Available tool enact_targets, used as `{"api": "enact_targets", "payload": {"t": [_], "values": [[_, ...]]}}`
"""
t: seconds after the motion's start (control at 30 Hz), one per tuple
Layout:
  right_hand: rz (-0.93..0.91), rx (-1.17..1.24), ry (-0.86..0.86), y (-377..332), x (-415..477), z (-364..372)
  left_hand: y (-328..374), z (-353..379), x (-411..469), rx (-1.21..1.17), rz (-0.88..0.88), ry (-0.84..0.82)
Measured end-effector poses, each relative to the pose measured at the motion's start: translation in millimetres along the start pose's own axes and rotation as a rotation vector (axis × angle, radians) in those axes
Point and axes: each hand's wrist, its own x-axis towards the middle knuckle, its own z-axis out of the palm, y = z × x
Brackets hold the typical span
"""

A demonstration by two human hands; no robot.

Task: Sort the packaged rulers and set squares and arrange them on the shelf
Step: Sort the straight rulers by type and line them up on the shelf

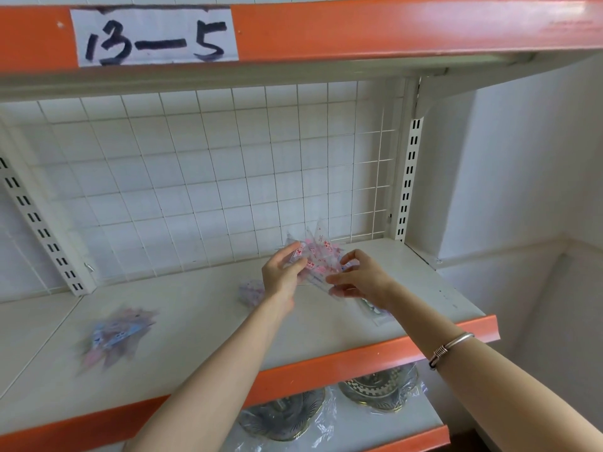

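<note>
The person stands close to the white shelf [202, 324], both arms reaching in over its orange front edge. Between the hands, raised just above the shelf board near the wire grid back [202, 164], is a fanned bundle of packaged set squares [318, 256], clear plastic with pink print. The left hand [284, 272] grips the bundle's left side, fingers curled round its edge. The right hand [359, 278] holds the lower right side, thumb and bent fingers closed on the wrappers; a silver bracelet [452, 347] sits on that wrist.

Well to the left, a blurred pile of blue and pink packets [114, 337] lies flat on the shelf. A small blurred packet [251, 291] lies just beside the left wrist, and a green-printed packet [375, 313] lies under the right forearm. A paper label [153, 35] on the shelf above reads 13-5. Below, wrapped metal dishes [378, 389] rest on the lower shelf.
</note>
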Motion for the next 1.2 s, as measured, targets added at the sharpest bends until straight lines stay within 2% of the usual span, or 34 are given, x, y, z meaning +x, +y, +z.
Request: {"api": "enact_targets", "payload": {"t": [0.43, 0.67, 0.83, 1.0, 1.2], "values": [[-0.074, -0.046, -0.045, 5.5, 5.8, -2.5, 8.3, -6.1, -10.4, -0.059, -0.045, 0.049], [-0.132, -0.008, 0.020, 8.7, 9.6, 2.0, 6.4, -11.4, -10.5, 0.070, -0.013, -0.068], [-0.126, -0.063, 0.019, 9.7, 10.1, 2.4, 4.3, -11.2, -10.9, 0.092, -0.012, -0.087], [-0.165, -0.150, 0.094, 8.8, 9.7, 4.8, 3.6, -7.0, -14.2, 0.109, -0.021, -0.115], [-0.124, -0.036, 0.070, 9.7, 10.8, 4.8, 2.6, -8.7, -13.7, 0.138, -0.011, -0.153]]}}
